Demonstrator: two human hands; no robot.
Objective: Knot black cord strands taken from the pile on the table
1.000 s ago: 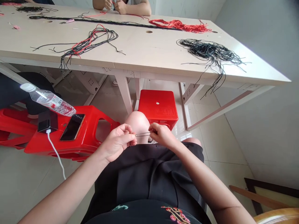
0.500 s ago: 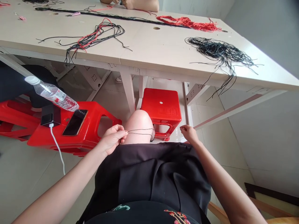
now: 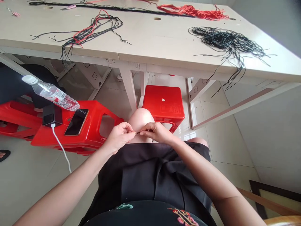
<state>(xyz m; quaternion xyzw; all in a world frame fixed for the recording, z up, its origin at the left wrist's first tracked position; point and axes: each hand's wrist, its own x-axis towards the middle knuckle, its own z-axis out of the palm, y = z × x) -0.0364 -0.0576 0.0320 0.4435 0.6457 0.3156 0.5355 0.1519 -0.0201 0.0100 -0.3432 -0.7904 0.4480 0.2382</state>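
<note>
My left hand (image 3: pixel 119 135) and my right hand (image 3: pixel 156 131) meet over my bare knee (image 3: pixel 140 121), just above my black skirt (image 3: pixel 152 175). Both pinch a thin black cord (image 3: pixel 137 133), of which only a short piece shows between the fingertips. The fingers of each hand are closed in a pinch.
A pale table (image 3: pixel 145 40) ahead carries a black cord pile (image 3: pixel 225 42), a red cord pile (image 3: pixel 190 11) and mixed red-black cords (image 3: pixel 94 29). A red stool (image 3: pixel 163 103) stands under it. On a tipped red stool (image 3: pixel 77 131) at left lie a phone (image 3: pixel 76 121), power bank (image 3: pixel 52 115) and water bottle (image 3: pixel 50 93).
My right hand, which had drawn out to the right with the cord stretched across my knee, has come back to meet the left hand. The view has tilted down slightly.
</note>
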